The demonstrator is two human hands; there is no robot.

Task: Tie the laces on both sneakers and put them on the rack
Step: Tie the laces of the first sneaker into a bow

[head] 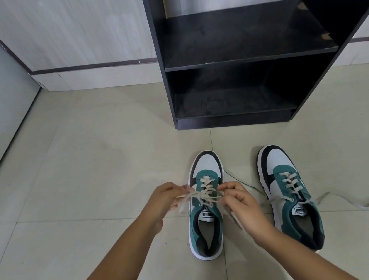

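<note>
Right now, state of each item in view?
Left sneaker: on floor, laces mid-tie.
Right sneaker: on floor, laces loose, trailing.
Rack: shelves bare.
Left hand: pinching a lace of the left sneaker.
Right hand: pinching the other lace.

Left hand (164,199), right hand (240,204) pinched.

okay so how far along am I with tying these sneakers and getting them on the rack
Nothing looks finished yet. In hand: your left hand and right hand are each pulling a lace end on the left sneaker, with no finished bow showing. Left to do: the right sneaker has its laces loose on the floor, and both shoes must go onto the rack, whose shelves hold nothing.
</note>
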